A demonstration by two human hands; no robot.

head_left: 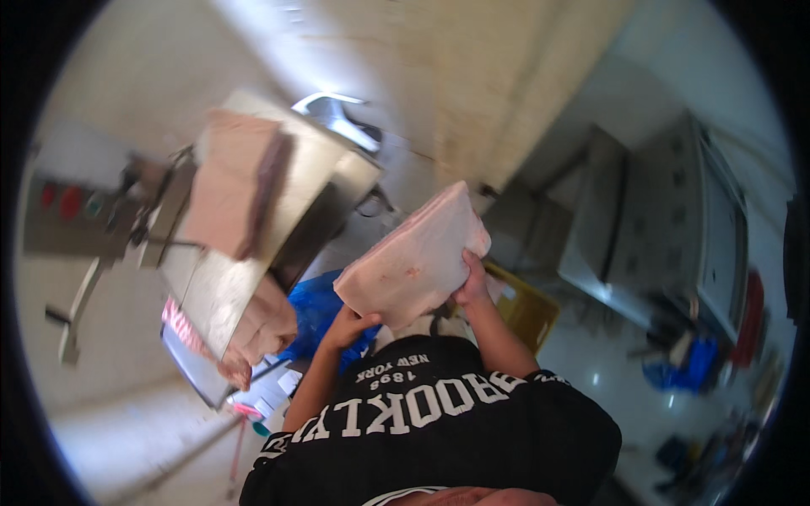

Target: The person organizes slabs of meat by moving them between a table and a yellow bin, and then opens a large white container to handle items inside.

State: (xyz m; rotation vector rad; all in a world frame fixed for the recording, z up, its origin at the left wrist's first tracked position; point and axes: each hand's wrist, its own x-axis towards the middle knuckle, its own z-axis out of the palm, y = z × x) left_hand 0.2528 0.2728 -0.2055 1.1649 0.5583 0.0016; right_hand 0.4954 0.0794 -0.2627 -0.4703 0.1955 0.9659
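A thick, pale slab of raw meat, seemingly pork with its fat side showing (pixel 411 265), is held up in front of my body. My left hand (pixel 354 326) grips its lower left edge, thumb on the top face. At the right edge, my right hand (pixel 471 281) holds it with the thumb on top; the other fingers of both hands are mostly hidden beneath. To the left, another large slab of meat (pixel 231 183) lies on a light-coloured worktable (pixel 316 155). More pale meat (pixel 269 319) lies at the table's near end, partly over its edge.
Blue plastic sheeting (pixel 319 307) lies low beside the table, and a yellow crate (pixel 528 310) stands beyond my right forearm. A white chair (pixel 338 117) is past the table's far end. Large metal cabinets (pixel 658 221) stand at the right. Blurred metal equipment (pixel 168 215) adjoins the table's left side.
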